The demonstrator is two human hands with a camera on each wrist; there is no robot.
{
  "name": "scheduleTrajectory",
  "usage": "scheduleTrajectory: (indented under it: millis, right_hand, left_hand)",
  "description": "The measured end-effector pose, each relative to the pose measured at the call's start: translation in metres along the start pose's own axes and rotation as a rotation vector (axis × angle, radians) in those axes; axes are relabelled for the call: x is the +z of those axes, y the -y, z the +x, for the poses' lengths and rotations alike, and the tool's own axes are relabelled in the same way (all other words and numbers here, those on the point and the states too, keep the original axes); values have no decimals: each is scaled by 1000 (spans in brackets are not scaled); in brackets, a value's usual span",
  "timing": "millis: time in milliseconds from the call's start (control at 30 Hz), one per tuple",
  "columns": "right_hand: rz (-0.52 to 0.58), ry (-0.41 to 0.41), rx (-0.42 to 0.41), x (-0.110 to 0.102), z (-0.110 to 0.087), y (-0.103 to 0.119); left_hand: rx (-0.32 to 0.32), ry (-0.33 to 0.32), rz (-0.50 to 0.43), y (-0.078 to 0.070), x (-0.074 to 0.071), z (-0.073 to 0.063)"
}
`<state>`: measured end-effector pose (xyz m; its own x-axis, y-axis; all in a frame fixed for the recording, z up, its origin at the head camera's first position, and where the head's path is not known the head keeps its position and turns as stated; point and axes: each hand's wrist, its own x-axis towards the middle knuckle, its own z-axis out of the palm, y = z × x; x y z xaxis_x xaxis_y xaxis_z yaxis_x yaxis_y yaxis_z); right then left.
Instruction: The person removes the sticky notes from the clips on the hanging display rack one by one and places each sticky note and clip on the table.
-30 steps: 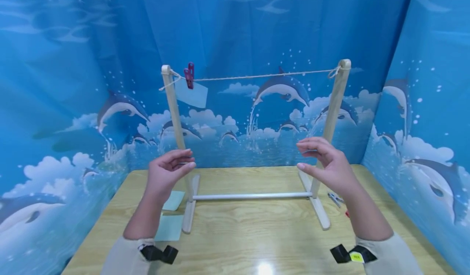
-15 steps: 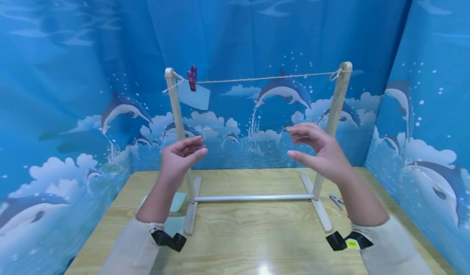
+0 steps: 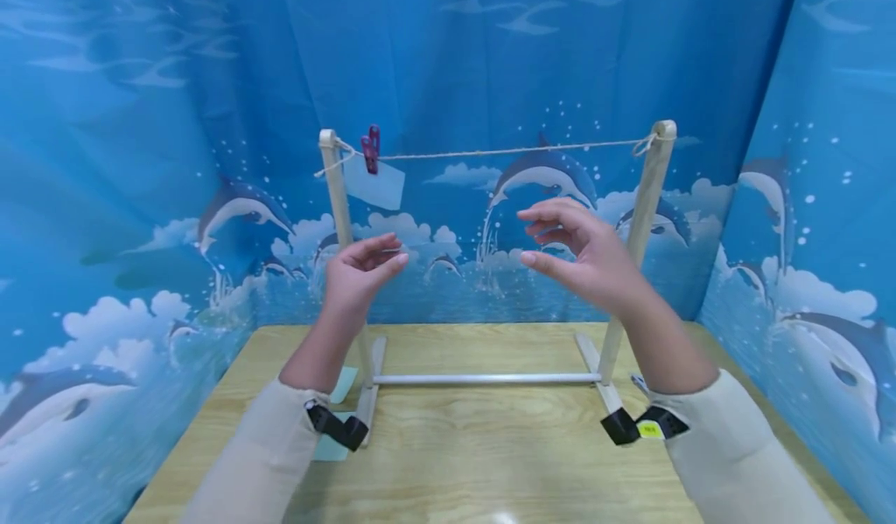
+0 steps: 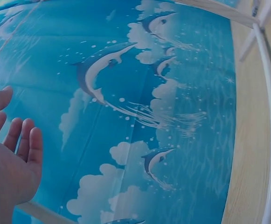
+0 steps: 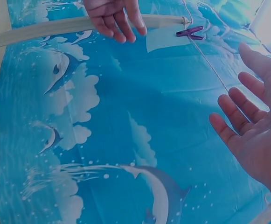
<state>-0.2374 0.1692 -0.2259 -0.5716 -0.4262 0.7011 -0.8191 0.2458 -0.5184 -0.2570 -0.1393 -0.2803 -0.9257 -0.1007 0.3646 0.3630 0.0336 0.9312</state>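
Both hands are raised in the air below a string (image 3: 490,152) tied between two wooden posts. The left hand (image 3: 360,275), in front of the left post (image 3: 337,190), has its fingers loosely bent and holds nothing. Opposite it, the right hand (image 3: 577,252) hangs before the right post (image 3: 647,197), thumb and fingers apart around bare air. Near the string's left end, a dark red clothespin (image 3: 371,151) clips a pale blue sheet of paper (image 3: 378,186) to the string. The right wrist view shows this clothespin (image 5: 190,32) beyond the right hand (image 5: 254,112).
A white crossbar (image 3: 483,379) joins the stand's feet on the wooden table (image 3: 483,446). Pale blue sheets (image 3: 331,448) lie by the left foot, partly behind the left arm. A grey clothespin (image 3: 639,384) lies at the right, partly hidden by the right arm. Dolphin-print curtains surround the table.
Both hands have risen toward the string and moved inward, closer together. The clothespin and the hanging sheet stay on the string; the view has shifted slightly.
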Motion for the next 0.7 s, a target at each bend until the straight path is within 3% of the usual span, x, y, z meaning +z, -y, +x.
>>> scheduleTrajectory:
  millis: [167,433,700]
  right_hand:
    - [-41,25,11,3,19,7]
    - [-89,58,22,7,49,16]
    - [-136,69,57,12,77,27]
  left_hand:
    - [-8,-38,-20,-3,7,8]
    - [36,-99,-100,5,17,19]
    - [6,-177,-224,11,26,28]
